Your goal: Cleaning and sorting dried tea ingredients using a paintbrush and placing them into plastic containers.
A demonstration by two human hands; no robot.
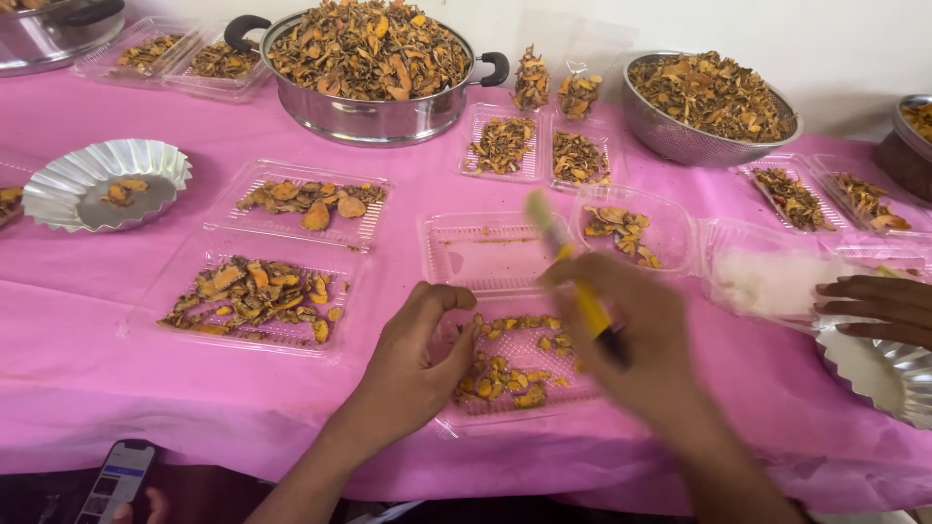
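My left hand (417, 354) rests curled at the left edge of an open clear plastic clamshell box (485, 254), thumb touching its tray of dried orange-brown root slices (505, 374). My right hand (646, 335) hovers over the same tray, blurred, gripping a yellow pen-like tool (568, 277) with a pale tip pointing up and left. The box's lid half lies empty behind.
Another person's hand (879, 306) lies at the right by a fluted foil dish (879, 374). More filled clamshell boxes (254, 296) sit to the left. A steel pot (374, 63) and steel bowl (709, 97) heaped with slices stand at the back. A phone (118, 480) shows bottom left.
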